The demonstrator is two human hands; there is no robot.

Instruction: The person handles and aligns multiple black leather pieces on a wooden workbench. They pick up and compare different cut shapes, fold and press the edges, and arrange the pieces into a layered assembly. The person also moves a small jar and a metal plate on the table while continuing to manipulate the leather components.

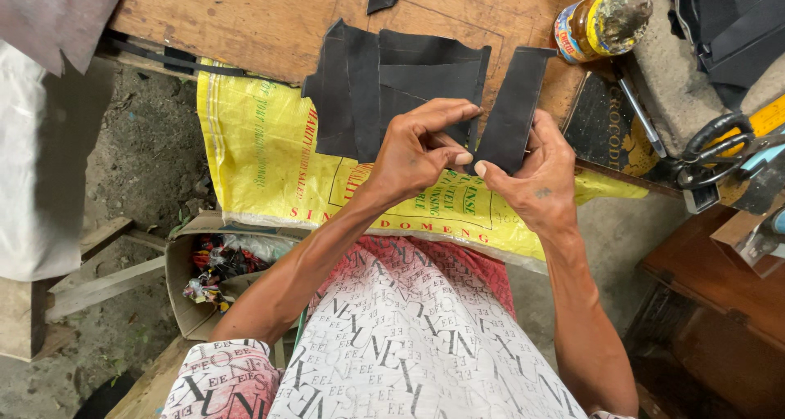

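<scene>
Two bare hands meet over the worn wooden plank surface point(270, 18), both working flat black leather-like pieces. Left hand point(413, 149) has its grip pinched shut on the wide stack of dark cut panels point(384, 84), thumb and fingers closed at the stack's lower right edge. Right hand point(540, 182) has its grip clamped on the narrow black rectangular strip point(511, 104), just right of the stack, the strip standing upright and almost touching the stack.

Yellow woven plastic sack with printing point(270, 149) hangs off the surface edge, below the stack. Glue jar with crusted yellow lid point(601, 22) lies well right of the stack; black-handled scissors point(715, 145) further right. Open cardboard box of scraps point(217, 268) sits on the ground, below-left of the stack.

Risk, as a judgement: both holds are fingertip pinches near edges, so the strip could slip or skew against the stack; loose stack layers could fan apart.
</scene>
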